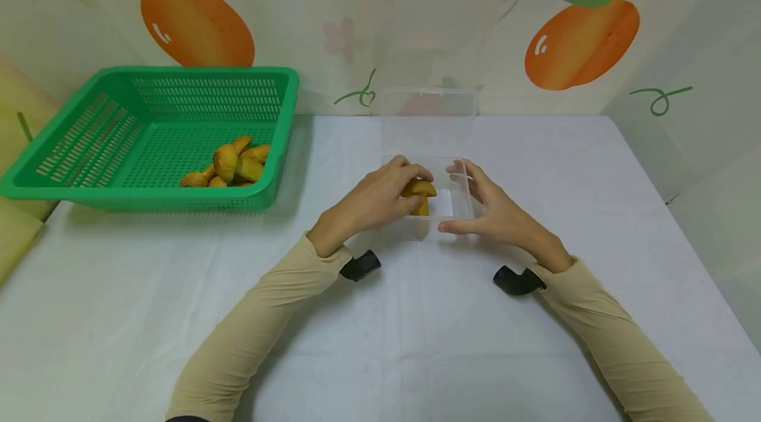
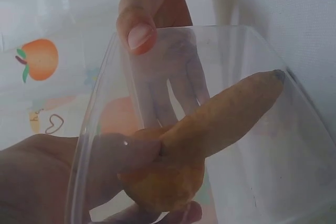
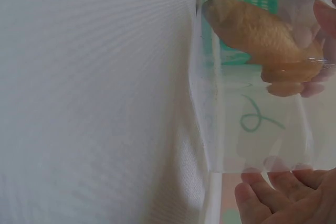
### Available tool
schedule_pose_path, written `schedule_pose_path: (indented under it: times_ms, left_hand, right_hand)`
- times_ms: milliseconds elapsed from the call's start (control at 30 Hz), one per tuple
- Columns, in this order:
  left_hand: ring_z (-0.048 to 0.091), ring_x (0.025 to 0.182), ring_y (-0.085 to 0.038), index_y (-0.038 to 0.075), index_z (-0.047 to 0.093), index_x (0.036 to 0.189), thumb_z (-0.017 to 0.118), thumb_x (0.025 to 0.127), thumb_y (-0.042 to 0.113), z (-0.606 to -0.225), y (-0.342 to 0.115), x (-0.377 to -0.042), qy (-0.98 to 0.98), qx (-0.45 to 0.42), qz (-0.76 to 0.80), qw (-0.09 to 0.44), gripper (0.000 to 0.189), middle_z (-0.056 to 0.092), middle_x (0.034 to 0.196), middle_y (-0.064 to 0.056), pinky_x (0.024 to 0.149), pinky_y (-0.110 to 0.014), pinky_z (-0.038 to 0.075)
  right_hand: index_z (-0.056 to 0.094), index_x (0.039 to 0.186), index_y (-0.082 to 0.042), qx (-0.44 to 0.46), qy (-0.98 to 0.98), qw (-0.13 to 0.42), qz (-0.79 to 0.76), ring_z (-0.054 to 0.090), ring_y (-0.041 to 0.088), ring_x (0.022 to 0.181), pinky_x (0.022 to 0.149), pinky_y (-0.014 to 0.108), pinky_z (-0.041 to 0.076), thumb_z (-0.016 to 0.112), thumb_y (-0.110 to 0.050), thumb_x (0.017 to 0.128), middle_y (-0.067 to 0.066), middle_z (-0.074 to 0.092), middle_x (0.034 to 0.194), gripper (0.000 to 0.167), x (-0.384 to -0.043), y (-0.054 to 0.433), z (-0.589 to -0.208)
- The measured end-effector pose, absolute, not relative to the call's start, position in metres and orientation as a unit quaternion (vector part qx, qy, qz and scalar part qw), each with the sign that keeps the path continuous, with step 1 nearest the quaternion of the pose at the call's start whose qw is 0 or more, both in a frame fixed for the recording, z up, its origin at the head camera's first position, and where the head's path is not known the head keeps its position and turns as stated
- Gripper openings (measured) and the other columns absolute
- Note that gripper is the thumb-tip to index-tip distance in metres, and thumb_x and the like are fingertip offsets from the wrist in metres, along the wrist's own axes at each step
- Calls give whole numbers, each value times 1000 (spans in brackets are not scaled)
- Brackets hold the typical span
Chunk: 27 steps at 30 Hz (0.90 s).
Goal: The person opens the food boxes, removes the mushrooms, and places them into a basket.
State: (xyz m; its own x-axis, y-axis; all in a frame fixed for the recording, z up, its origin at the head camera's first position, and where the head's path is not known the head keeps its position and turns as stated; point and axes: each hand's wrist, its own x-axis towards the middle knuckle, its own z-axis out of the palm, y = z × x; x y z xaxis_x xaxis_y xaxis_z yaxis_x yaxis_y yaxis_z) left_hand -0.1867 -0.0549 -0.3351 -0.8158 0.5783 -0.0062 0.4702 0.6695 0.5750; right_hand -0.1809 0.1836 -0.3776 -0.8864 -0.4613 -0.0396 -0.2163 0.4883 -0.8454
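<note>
A yellow-brown mushroom (image 1: 419, 190) with a thick stem is inside a clear plastic box (image 1: 460, 214), its cap toward the top. My left hand (image 1: 383, 194) reaches in over the left side and grips the cap between thumb and fingers. In the left wrist view the mushroom (image 2: 226, 114) shows through the box wall, stem pointing down to the box floor. My right hand (image 1: 496, 211) rests against the right wall, thumb at the front corner and fingers fairly straight along the outside. In the right wrist view its fingertips touch the clear wall (image 3: 252, 150).
The box's clear lid (image 1: 428, 121) stands raised at the back. A green perforated basket (image 1: 279, 164) at the left holds several mushrooms (image 1: 246, 168) in its near right corner. White cloth (image 1: 380, 356) covers the table, and a printed curtain (image 1: 380, 32) hangs behind.
</note>
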Motion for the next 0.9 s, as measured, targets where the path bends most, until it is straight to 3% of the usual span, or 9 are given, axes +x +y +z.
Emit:
schedule_pose_path:
  times_ms: [267,467,633,900]
  left_hand:
    - [62,98,-15,13,62,120,61,96,10,-334,-60,-187,886,324,321,90,25,69,111,1,89,-33,50]
    - [57,108,-18,11,60,128,60,96,7,-324,-68,-185,879,348,319,71,32,62,119,-4,96,-35,48]
    - [56,108,-21,11,61,130,56,97,5,-310,-79,-183,874,349,333,60,35,56,121,-9,95,-37,49]
    - [60,108,-17,9,61,122,54,93,3,-300,-92,-183,864,364,343,65,30,65,120,-3,97,-35,47]
  right_hand:
    - [13,158,-10,-197,854,131,-464,25,32,151,121,57,20,85,-29,79,8,30,159,108,-181,183,-378]
    - [13,157,-10,-196,853,132,-464,27,32,150,121,58,20,85,-29,79,9,30,159,108,-181,183,-377]
    - [14,157,-11,-194,855,131,-463,27,31,150,122,56,20,85,-31,79,8,31,159,108,-182,183,-378]
    - [16,156,-12,-192,852,133,-469,28,30,150,122,57,19,85,-31,79,7,32,158,105,-182,184,-379]
